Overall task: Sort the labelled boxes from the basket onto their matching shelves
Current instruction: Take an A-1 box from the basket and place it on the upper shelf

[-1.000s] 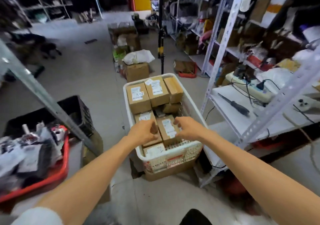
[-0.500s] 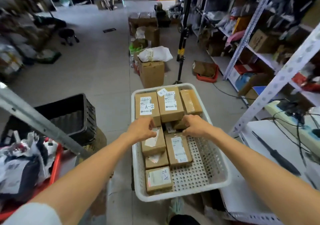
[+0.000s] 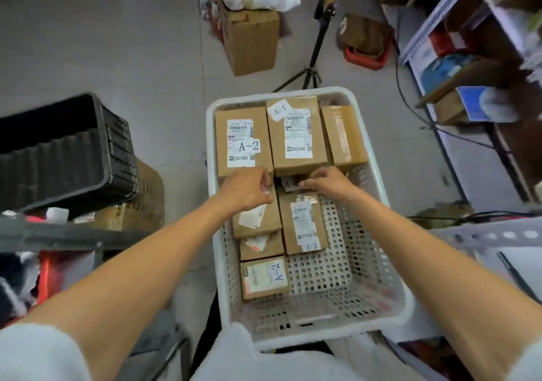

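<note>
Fingers (image 3: pixel 307 186) of right hand (image 3: pixel 327 182) pinch small box (image 3: pixel 289 184), left hand (image 3: pixel 246 191) curled just beside, hold unclear.

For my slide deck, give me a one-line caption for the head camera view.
Left hand and right hand meet at a small box among labelled boxes in a white basket.

- We reach both bare arms forward and down, and they converge so that the two grips sit close together, just apart.
- Our left grip (image 3: pixel 249 188) lies back-up, its fingers (image 3: pixel 265 180) curled under at the knuckles; we cannot tell whether they clasp anything.
- Our right grip (image 3: pixel 325 182) also lies back-up, its fingers (image 3: pixel 308 185) stretched toward the left grip, thumb hidden.
- Our left forearm (image 3: pixel 152 257) slants in from the lower left, and our right forearm (image 3: pixel 410 234) from the lower right.
- A pale short sleeve (image 3: pixel 35 354) covers our left upper arm.
</note>
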`<move>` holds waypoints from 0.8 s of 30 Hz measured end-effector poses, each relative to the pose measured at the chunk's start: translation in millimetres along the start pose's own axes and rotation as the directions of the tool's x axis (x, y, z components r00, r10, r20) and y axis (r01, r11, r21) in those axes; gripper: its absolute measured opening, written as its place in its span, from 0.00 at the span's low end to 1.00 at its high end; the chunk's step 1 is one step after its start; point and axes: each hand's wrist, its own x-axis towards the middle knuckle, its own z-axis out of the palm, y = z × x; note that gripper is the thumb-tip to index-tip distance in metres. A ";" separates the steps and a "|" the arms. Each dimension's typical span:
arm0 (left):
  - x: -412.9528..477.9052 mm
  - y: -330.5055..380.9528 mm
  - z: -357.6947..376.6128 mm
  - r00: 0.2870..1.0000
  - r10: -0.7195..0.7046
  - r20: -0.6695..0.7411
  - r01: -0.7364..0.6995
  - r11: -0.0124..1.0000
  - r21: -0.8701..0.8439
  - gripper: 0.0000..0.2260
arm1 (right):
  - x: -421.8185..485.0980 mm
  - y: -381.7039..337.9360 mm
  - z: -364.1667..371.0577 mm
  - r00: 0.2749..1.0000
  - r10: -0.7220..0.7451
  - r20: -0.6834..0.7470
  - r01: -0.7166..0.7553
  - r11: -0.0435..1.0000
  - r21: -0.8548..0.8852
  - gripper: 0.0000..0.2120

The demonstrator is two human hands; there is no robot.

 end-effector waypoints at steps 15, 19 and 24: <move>81.8 -49.4 -8.3 0.999 -0.004 0.044 0.015 0.969 -0.248 0.09 | 96.4 -8.0 57.8 0.954 0.300 -0.013 -0.081 0.300 0.951 0.17; 81.1 -45.2 -9.5 1.000 0.009 0.012 -0.005 0.960 -0.280 0.09 | 92.3 -8.8 59.6 0.948 0.317 -0.038 -0.042 0.243 0.969 0.25; 74.6 -28.1 -4.5 0.989 -0.129 -0.073 0.082 0.887 -0.454 0.18 | 67.6 4.7 53.4 0.965 0.263 -0.002 -0.045 0.171 0.984 0.36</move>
